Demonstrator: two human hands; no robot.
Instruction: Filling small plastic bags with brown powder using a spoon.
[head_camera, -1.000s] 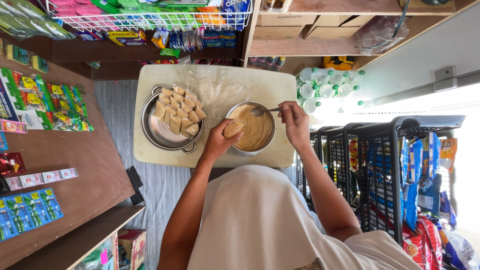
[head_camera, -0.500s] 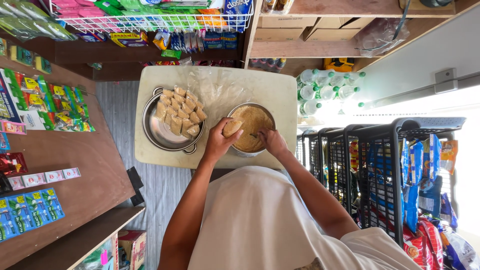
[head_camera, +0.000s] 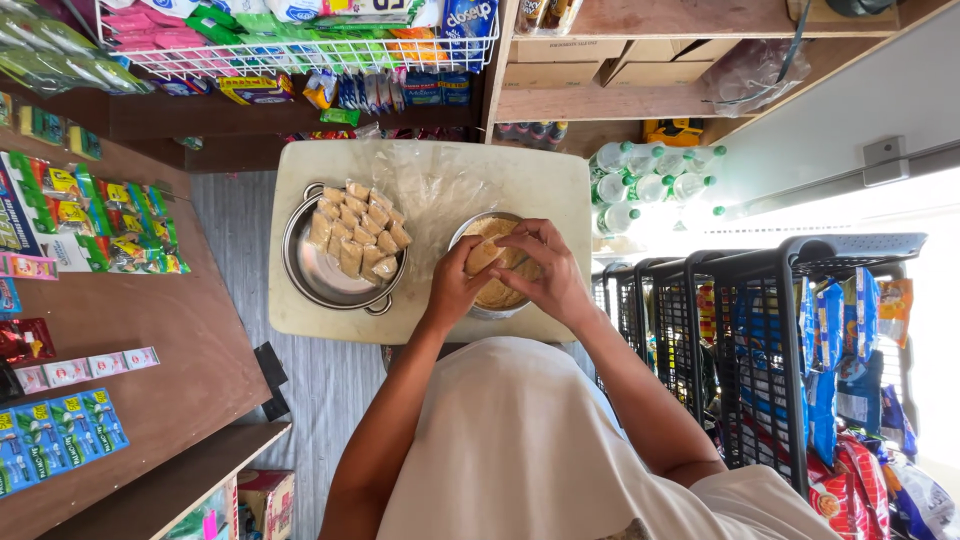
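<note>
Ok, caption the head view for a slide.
Both hands, left hand and right hand, fold a wrapper over a bowl beside a pot of filled pieces.

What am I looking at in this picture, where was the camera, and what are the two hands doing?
There is no machine here: a person works with two bare hands, and the one camera sits on that person's head, looking straight down. The pale mass at the bottom is the person's own clothing.

The left hand and right hand meet over a small metal bowl of tan filling. Together they hold a pale, flat piece of dough just above it.

The bowl stands on a small cream table, part covered by clear plastic sheeting. Beside it, to the left, a larger metal pan holds a heap of finished folded pieces.

Around the table are shop shelves with snack packets, water bottles and black wire racks.
</note>
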